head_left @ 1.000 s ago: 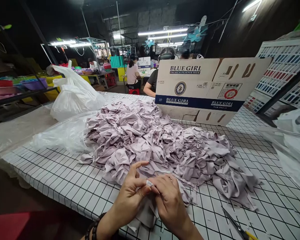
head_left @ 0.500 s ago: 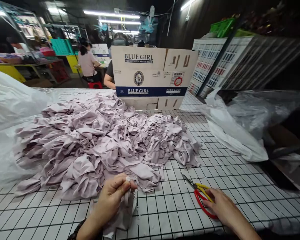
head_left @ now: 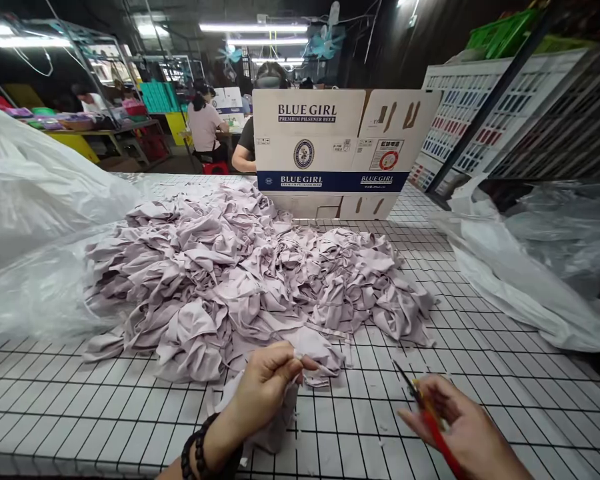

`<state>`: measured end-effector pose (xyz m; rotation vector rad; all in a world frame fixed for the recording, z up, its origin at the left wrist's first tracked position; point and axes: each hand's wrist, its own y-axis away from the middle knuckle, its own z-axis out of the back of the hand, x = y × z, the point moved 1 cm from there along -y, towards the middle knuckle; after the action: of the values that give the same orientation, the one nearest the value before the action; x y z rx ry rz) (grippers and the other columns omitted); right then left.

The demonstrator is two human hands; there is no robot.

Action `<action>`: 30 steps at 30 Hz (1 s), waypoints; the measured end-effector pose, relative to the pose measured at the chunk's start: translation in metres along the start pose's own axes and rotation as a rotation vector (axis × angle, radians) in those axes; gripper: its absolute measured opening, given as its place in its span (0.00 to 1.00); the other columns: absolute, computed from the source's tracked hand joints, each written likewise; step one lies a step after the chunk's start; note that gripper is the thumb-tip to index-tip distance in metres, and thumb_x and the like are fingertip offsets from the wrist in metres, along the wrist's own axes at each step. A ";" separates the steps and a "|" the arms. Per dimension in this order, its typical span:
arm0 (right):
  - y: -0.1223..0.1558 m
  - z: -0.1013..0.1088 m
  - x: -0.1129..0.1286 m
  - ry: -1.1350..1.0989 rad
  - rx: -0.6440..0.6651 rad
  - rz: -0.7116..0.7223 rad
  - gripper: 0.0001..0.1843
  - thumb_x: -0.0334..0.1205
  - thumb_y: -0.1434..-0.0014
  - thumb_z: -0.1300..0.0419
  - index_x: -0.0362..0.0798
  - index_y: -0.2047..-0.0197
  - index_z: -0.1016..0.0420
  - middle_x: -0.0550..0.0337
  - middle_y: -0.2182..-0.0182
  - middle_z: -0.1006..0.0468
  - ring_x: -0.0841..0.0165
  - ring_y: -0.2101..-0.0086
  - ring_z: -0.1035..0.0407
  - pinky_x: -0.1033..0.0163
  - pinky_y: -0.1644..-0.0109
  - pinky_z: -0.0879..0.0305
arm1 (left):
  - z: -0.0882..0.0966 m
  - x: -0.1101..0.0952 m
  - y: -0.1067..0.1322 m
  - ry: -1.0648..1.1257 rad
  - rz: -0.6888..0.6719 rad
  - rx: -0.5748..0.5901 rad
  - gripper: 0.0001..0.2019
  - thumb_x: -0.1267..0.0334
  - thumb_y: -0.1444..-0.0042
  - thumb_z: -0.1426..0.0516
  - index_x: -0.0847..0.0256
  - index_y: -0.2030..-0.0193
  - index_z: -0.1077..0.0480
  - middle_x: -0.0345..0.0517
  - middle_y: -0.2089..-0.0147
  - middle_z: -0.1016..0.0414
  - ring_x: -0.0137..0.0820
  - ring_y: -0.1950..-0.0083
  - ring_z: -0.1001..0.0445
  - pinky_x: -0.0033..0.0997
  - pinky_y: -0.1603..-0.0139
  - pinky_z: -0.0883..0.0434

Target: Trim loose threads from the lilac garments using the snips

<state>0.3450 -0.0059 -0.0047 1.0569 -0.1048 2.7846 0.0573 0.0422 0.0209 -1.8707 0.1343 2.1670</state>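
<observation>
My left hand [head_left: 267,387], with dark beads round the wrist, pinches a piece of pale mauve fabric [head_left: 275,433] that hangs below the fingers onto the table. To the right, my right hand [head_left: 460,423] holds a pair of scissors [head_left: 433,423] with red and yellow handles. Their dark blades point up and left, away from the fabric. Motion blurs the right fingers and the handles a little. Beyond both hands lies a large heap of the same mauve fabric pieces [head_left: 195,267].
A white table cover [head_left: 360,427] with black grid lines carries small scraps. Behind the heap stands a "BLUE GIRL" carton [head_left: 325,147], with a person [head_left: 245,143] partly hidden behind it. Clear plastic [head_left: 40,200] lies left, a white bag [head_left: 525,280] right. Another person [head_left: 203,123] sits farther back.
The view has swung left, so everything sits farther right in the picture. The scissors have been lifted and turned in my right hand. My left hand still pinches the fabric.
</observation>
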 end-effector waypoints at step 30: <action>-0.019 -0.040 0.124 0.110 0.232 0.428 0.12 0.47 0.47 0.40 0.53 0.69 0.41 0.65 0.75 0.27 0.68 0.75 0.31 0.65 0.74 0.36 | 0.015 -0.003 0.009 -0.122 -0.063 -0.038 0.14 0.68 0.41 0.46 0.62 0.78 0.30 0.42 0.77 0.32 0.29 0.72 0.34 0.25 0.69 0.40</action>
<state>0.2309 0.0327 0.0481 1.0278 0.0084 3.3025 0.0413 0.0371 0.0250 -1.7321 0.0093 2.2481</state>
